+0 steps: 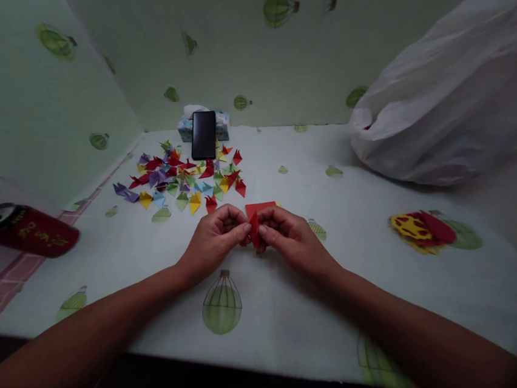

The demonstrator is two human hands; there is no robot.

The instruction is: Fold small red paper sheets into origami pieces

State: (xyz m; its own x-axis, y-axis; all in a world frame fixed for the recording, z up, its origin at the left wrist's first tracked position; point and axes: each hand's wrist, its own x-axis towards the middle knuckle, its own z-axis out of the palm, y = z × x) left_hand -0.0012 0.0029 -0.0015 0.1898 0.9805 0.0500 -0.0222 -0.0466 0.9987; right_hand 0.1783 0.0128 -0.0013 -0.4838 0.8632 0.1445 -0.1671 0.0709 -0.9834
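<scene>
My left hand [215, 238] and my right hand [288, 236] meet at the middle of the table, both pinching a small folded red paper piece [254, 229]. Just behind my fingers lies a flat red paper sheet [259, 208] on the table. A heap of folded paper pieces [182, 177] in red, purple, yellow, green and blue is spread behind and to the left of my hands.
A black phone [204, 134] leans against a tissue box [221, 127] at the back. A red can [26, 229] lies on its side at the left. A big white plastic bag [455, 97] fills the back right. A stack of red and yellow papers [422, 231] lies at the right.
</scene>
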